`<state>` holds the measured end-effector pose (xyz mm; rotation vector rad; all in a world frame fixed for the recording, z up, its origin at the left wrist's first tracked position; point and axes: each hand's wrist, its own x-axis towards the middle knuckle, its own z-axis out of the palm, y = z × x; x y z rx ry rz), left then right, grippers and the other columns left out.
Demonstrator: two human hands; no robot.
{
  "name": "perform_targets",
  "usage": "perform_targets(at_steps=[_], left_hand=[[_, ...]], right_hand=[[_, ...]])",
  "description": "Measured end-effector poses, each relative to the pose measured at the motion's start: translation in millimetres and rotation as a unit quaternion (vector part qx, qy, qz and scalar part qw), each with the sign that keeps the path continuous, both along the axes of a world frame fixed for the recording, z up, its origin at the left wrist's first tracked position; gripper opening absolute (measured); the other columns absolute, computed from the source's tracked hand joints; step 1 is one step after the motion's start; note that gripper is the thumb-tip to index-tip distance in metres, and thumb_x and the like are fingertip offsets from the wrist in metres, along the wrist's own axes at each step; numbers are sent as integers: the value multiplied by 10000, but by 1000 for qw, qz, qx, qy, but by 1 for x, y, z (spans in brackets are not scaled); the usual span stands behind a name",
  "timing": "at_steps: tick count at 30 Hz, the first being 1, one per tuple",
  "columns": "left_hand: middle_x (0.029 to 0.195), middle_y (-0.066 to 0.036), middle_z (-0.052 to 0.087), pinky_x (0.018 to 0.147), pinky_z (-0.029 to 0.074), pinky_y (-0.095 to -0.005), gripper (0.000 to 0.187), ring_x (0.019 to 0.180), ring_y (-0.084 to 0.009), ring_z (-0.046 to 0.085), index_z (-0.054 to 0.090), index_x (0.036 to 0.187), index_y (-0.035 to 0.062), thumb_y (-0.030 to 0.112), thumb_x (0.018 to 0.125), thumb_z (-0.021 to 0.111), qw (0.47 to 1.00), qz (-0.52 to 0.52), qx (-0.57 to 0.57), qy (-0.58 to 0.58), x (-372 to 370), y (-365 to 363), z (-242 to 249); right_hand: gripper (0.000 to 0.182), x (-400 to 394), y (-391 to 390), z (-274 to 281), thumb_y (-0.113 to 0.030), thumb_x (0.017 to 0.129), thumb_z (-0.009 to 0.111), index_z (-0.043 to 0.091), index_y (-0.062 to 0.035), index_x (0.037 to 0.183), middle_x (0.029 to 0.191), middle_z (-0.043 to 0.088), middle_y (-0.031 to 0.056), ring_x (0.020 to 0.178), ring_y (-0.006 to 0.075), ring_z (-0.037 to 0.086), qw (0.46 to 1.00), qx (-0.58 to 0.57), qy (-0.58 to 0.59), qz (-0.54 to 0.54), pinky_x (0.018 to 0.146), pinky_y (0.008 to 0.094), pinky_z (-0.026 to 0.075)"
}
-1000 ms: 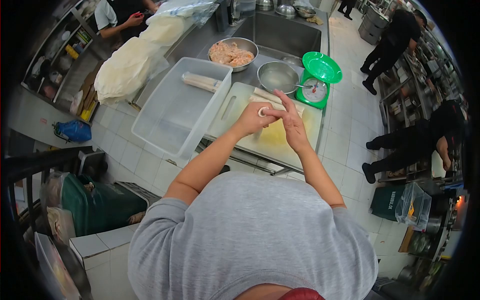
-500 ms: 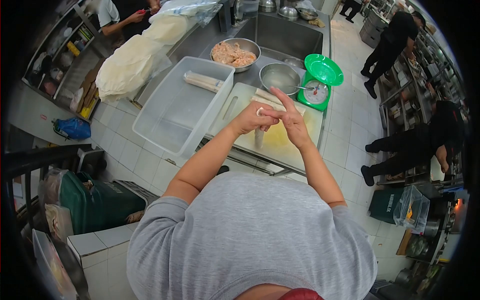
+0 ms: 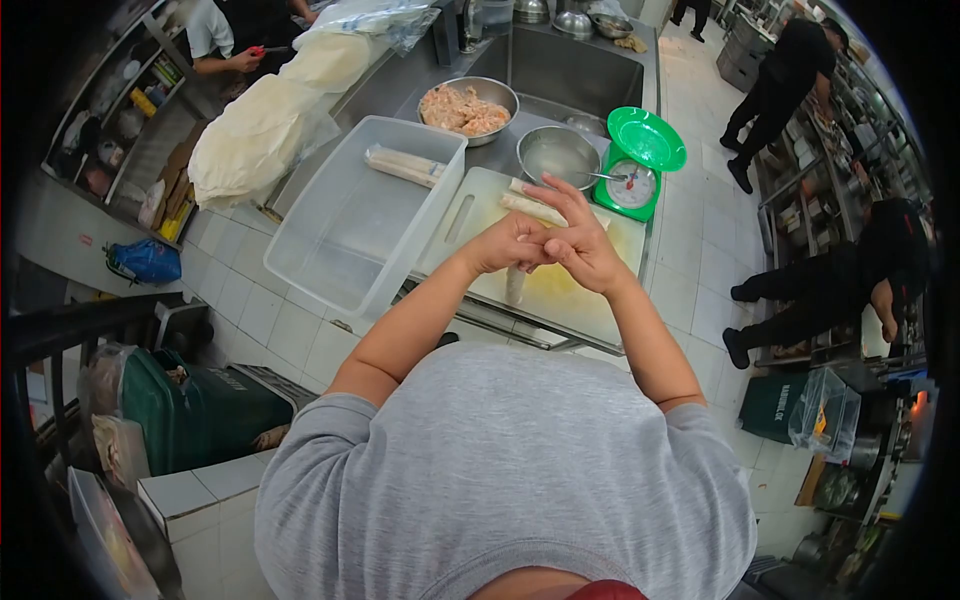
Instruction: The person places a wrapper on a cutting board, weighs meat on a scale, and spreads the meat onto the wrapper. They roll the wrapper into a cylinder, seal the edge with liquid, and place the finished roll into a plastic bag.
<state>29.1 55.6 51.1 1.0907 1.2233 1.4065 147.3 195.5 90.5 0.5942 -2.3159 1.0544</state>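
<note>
My left hand point(image 3: 503, 243) is closed around the upper end of a pale uncooked spring roll point(image 3: 515, 286), which hangs down over the white cutting board point(image 3: 484, 188). My right hand point(image 3: 588, 250) meets it from the other side, thumb against the left fingers and other fingers stretched out. Where the fingers meet, the roll's top is hidden. Behind my hands, more spring rolls point(image 3: 535, 206) lie on the board, partly covered. To the left, a clear plastic tub point(image 3: 330, 220) holds several wrapped rolls point(image 3: 403, 165).
A metal bowl of orange-pink filling point(image 3: 466, 110), a bowl of cloudy liquid point(image 3: 556, 160) and a green scale point(image 3: 634, 185) stand behind the board. Stacked wrappers point(image 3: 245, 140) lie left, near the sink point(image 3: 570, 72). A co-worker point(image 3: 225, 45) is beyond them; others work at right.
My right hand has shifted slightly, its fingers now more spread and its thumb against the left fingers. The spring roll stays in my left hand. The co-worker's hand at top left has moved down-left.
</note>
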Motion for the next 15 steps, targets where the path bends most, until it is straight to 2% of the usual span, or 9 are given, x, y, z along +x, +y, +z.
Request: perform_targets(at_steps=[2, 5, 8, 9, 11, 12, 13, 15], left_hand=[[591, -21, 559, 471, 400, -224, 139, 528, -99, 535, 641, 733, 42, 173, 759, 679, 1000, -12, -5, 8, 1, 0, 0], [591, -12, 567, 477, 391, -214, 176, 516, -78, 522, 658, 732, 52, 215, 767, 712, 998, 7, 18, 61, 3, 4, -5], [574, -23, 546, 482, 392, -237, 179, 506, -91, 513, 619, 681, 48, 185, 781, 678, 984, 117, 110, 73, 9, 7, -10], [569, -22, 535, 489, 389, -246, 194, 509, -102, 505, 596, 664, 49, 178, 793, 661, 989, 98, 106, 30, 4, 4, -8], [558, -21, 511, 503, 381, -263, 231, 516, -125, 488, 551, 632, 49, 164, 817, 627, 992, 62, 96, -58, -8, -4, -1], [559, -29, 469, 524, 373, -278, 253, 528, -142, 464, 502, 616, 66, 124, 850, 577, 974, 70, 159, -145, -12, -1, -7], [565, -35, 465, 546, 377, -278, 246, 546, -141, 468, 500, 621, 67, 117, 851, 573, 956, 84, 193, -206, -16, 3, -9], [575, -48, 458, 589, 386, -278, 233, 582, -141, 476, 494, 632, 69, 102, 852, 565, 903, 111, 254, -327, -28, 15, -13]], right_hand=[[366, 1, 0, 5, -420, 899, 542, 728, -106, 924, 1338, 492, 130, 1336, 368, 309, 999, 30, 9, -3, 1087, 504, 227], [324, 3, -12, 11, -362, 876, 595, 702, -60, 919, 1320, 498, 136, 1321, 361, 333, 982, 178, 3, -65, 1071, 513, 252], [355, 9, -24, 3, -346, 828, 662, 655, -20, 969, 1291, 502, 165, 1305, 339, 358, 988, 113, 36, -100, 1065, 497, 268], [381, 12, -26, -7, -348, 814, 678, 641, -15, 994, 1290, 494, 176, 1302, 341, 357, 993, -12, 32, -110, 1064, 486, 271], [444, 16, -30, -44, -352, 787, 709, 613, -4, 1046, 1290, 479, 200, 1297, 344, 356, 959, -257, 23, -121, 1062, 462, 279], [467, 18, -30, -65, -332, 757, 744, 598, -12, 1064, 1187, 539, 220, 1192, 322, 472, 953, -244, -11, -182, 1004, 403, 362], [461, 17, -21, -90, -321, 756, 747, 599, -11, 1064, 1144, 561, 213, 1137, 311, 508, 945, -236, -151, -168, 969, 393, 389], [450, 24, 3, -131, -297, 753, 755, 601, -11, 1065, 1058, 604, 201, 1026, 288, 580, 873, -208, -422, -129, 897, 374, 443]])
